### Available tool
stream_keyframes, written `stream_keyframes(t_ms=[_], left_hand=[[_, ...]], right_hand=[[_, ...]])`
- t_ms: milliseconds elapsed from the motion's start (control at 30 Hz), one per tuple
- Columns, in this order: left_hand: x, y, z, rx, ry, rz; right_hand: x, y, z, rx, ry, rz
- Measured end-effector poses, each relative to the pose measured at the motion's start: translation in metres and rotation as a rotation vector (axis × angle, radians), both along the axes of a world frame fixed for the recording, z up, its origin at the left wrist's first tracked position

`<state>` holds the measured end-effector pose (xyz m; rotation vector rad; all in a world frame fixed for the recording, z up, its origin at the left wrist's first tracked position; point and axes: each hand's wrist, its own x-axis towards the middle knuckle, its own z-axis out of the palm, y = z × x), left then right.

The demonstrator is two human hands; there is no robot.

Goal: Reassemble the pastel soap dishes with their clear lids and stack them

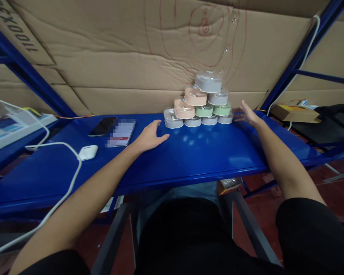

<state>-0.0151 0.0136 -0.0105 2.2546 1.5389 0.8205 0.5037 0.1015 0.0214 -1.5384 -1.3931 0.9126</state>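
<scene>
A stepped pyramid of small clear-lidded cases stands at the back of the blue table. Its bottom row has grey cases (173, 119); above are peach cases (184, 109) and green cases (204, 110). One larger-looking grey case (208, 82) sits alone on top. My left hand (151, 136) is just left of the bottom row, fingers apart, holding nothing. On the other side, my right hand (247, 115) is beside the right end of the bottom row, fingers spread and nothing in them. Whether its fingertips touch the end case I cannot tell.
On the blue table (200, 156), a dark phone (103, 126) and a phone with a blurred screen (123, 132) lie left of my left hand. Nearby are a white earbud case (88, 152) and a white cable (74, 183). Cardboard (117, 57) walls the back; a blue post (301, 57) rises right.
</scene>
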Motion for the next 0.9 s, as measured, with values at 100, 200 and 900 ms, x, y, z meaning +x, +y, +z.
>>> stream_keyframes(t_ms=[100,200,900], left_hand=[[-0.003,0.003,0.002,0.024,0.030,0.029],[-0.005,0.003,0.004,0.036,0.087,0.048],[-0.019,0.014,-0.005,0.025,0.171,0.254]], right_hand=[[-0.010,0.003,-0.004,0.020,-0.019,0.053],[-0.022,0.002,-0.007,0.039,-0.021,0.114],[-0.066,0.001,-0.032,0.168,-0.110,0.249]])
